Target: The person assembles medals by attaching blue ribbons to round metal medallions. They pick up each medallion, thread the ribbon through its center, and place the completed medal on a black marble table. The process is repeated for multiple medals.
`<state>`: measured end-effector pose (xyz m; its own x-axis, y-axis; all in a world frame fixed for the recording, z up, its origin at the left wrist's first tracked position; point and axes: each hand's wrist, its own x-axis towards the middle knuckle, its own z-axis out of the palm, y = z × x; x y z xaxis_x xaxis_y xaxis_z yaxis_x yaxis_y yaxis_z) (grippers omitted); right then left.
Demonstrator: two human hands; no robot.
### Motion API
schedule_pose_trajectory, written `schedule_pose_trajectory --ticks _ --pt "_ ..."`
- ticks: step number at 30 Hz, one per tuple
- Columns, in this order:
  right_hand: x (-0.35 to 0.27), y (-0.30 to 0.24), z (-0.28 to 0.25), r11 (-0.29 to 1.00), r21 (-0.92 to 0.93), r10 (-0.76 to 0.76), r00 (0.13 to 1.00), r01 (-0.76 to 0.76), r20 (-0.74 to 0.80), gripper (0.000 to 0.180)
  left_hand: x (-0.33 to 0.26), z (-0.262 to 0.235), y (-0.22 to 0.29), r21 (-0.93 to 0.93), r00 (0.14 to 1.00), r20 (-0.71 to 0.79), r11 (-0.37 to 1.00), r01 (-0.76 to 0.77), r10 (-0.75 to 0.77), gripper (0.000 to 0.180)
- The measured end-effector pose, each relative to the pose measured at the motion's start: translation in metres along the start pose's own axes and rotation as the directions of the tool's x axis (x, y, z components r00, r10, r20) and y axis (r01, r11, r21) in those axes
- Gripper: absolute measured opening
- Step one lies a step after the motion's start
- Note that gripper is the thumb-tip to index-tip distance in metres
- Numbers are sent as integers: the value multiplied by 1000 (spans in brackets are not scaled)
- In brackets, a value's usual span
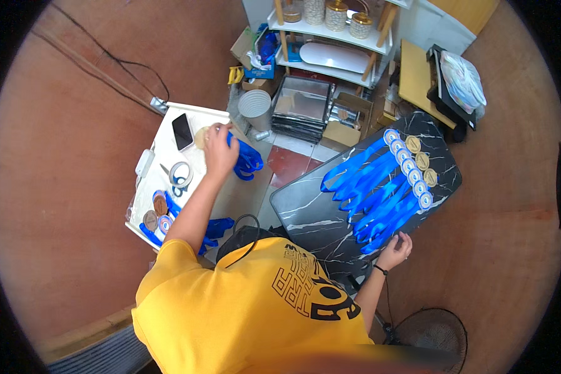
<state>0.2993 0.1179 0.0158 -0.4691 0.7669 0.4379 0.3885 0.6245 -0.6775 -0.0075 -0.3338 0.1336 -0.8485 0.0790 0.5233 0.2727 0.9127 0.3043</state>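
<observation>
My left hand (220, 149) is over the white side table's right edge, its fingers curled down on a medal. A pale gold disc (201, 137) shows beside the fingers, and blue ribbons (249, 161) hang past the table edge; the exact grip is partly hidden. On the black marbled table (305, 215), several white-faced medals (407, 166) lie in a slanting row, their blue ribbons (371, 193) stretched toward the left. Gold medals (422, 161) lie beside that row. My right hand (396, 251) rests at this table's near edge, by the ribbon ends, fingers loosely apart and holding nothing.
The white table (193, 118) also bears a phone (182, 131), scissors (178, 182), a tape roll (181, 173) and more medals (161, 204). Beyond stand a bin (255, 107), stacked black trays (301, 106), an open carton (343, 134) and shelves (330, 37). A fan (433, 340) is at lower right.
</observation>
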Motion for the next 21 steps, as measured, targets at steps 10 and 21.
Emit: schedule_pose_trajectory --ticks 10,21 --pt "1 -14 -7 999 16 -33 996 32 82 15 29 21 -164 -9 788 604 987 161 -123 97" --pt "-10 -25 -19 999 29 10 991 -14 134 14 44 22 -177 -19 792 610 999 43 -22 86"
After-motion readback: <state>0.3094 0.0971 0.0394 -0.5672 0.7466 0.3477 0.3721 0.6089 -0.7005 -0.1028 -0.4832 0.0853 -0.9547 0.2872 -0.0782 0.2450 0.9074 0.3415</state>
